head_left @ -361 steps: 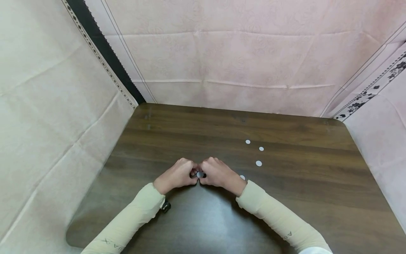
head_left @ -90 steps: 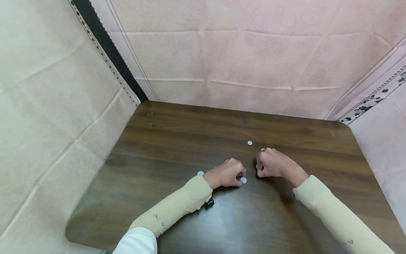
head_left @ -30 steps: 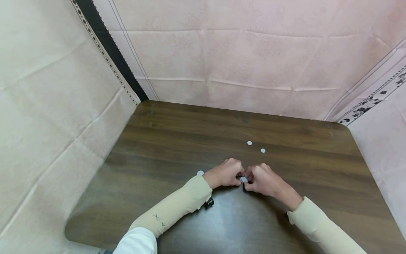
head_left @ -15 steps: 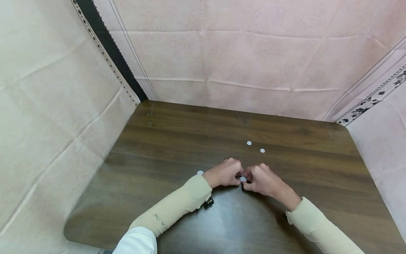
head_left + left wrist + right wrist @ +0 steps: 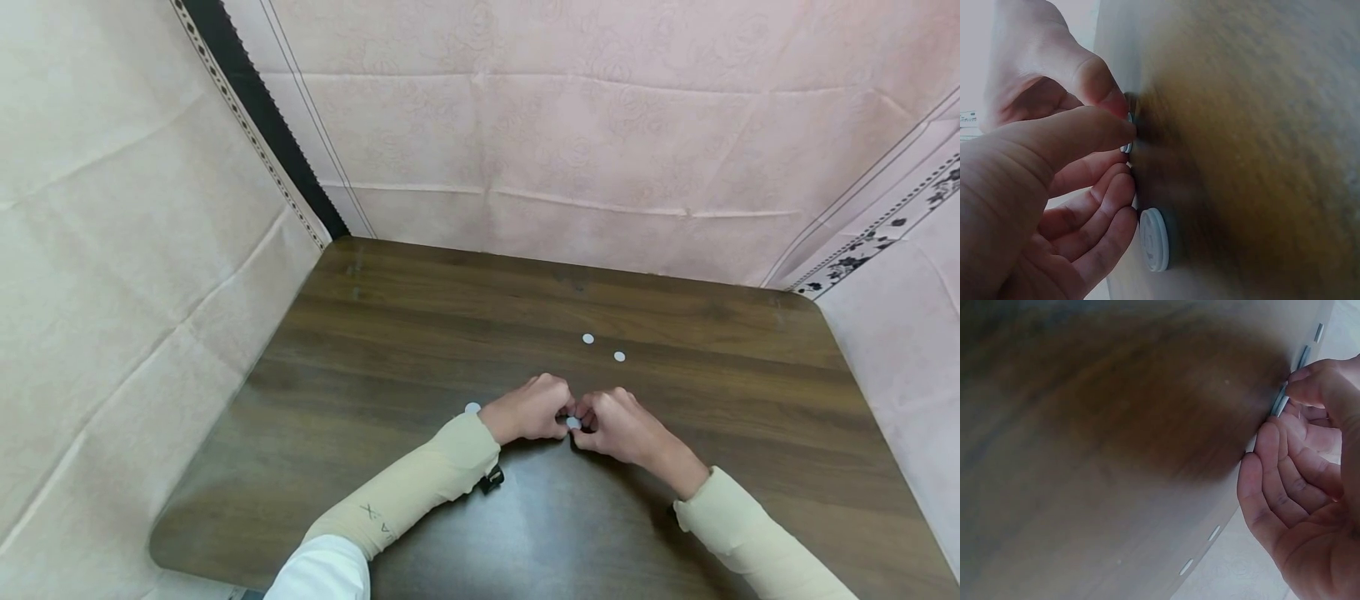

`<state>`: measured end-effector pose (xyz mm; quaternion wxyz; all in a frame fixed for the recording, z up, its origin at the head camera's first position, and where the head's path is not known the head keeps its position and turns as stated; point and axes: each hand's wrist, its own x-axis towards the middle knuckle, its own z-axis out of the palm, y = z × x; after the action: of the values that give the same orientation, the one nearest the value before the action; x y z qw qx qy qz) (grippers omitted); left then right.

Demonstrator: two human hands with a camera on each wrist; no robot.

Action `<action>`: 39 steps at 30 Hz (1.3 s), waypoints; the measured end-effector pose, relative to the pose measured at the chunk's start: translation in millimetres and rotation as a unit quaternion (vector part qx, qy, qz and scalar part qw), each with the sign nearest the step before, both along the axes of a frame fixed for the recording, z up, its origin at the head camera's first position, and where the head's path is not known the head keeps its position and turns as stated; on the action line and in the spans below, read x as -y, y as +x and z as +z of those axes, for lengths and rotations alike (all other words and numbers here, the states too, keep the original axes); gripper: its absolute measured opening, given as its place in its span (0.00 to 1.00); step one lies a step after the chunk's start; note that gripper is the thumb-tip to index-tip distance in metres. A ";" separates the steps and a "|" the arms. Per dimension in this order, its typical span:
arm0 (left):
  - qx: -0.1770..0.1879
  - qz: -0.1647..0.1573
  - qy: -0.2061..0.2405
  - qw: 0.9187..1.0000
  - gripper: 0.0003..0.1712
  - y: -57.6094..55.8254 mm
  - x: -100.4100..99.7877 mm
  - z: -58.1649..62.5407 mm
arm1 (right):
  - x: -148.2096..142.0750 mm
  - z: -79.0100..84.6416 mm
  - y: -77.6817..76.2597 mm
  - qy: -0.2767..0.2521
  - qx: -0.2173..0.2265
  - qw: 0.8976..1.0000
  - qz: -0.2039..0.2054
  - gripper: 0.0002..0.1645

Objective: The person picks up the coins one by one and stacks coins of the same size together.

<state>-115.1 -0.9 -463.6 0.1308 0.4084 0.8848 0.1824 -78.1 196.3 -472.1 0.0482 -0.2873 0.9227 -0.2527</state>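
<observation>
My left hand (image 5: 536, 408) and right hand (image 5: 618, 429) meet fingertip to fingertip at the middle of the table, both pinching a small silver-white coin (image 5: 573, 423) from its two sides. Thumb and fingers are curled round its edge. The left wrist view shows a sliver of that coin (image 5: 1127, 142), mostly covered by the left thumb. Its thin edge (image 5: 1280, 402) also appears between fingers in the right wrist view. Behind the left wrist lies another coin (image 5: 472, 407); up close, this coin (image 5: 1154, 240) has a raised rim and looks double-layered.
Two more coins lie apart farther back on the brown wooden table (image 5: 420, 317): one coin (image 5: 588, 338) and, to its right, a second coin (image 5: 619, 357). Pale patterned cloth (image 5: 570, 150) hangs behind the table and at both sides.
Three seconds ago the right hand was at a coin farther right; it has come left to meet the left hand, and that coin now lies at the left hand's coin. Almost still since.
</observation>
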 end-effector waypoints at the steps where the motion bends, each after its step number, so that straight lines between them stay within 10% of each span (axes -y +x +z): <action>1: 0.000 0.001 0.000 1.000 0.10 0.0 0.0 0.0 | 0.1 -0.1 0.0 -0.001 -0.002 1.000 0.001 0.06; 39: 0.023 0.005 0.008 1.000 0.02 -0.2 0.6 -0.7 | -15.2 17.5 -8.0 -0.010 0.069 0.998 0.003 0.06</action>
<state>-115.2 -1.5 -464.4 0.1469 0.4011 0.8820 0.1991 -86.1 211.5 -454.6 0.1101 -0.2725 0.9136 -0.2809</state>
